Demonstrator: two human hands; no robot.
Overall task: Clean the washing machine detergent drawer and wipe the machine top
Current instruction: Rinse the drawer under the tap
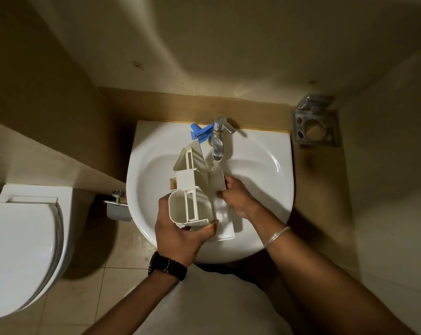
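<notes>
The white plastic detergent drawer is tilted on its side over the white sink, its compartments facing left. My left hand grips its near end from below. My right hand is closed on the drawer's right edge, fingers pressed against the wall. Water runs from the chrome tap onto the drawer just above my right hand. A blue plastic insert lies on the sink rim left of the tap. The drawer's front panel rests low in the basin.
A white toilet with its lid down stands at the left. A chrome paper holder hangs between the toilet and the sink. A metal toothbrush holder is fixed to the wall at the right. Beige tiles cover the floor and walls.
</notes>
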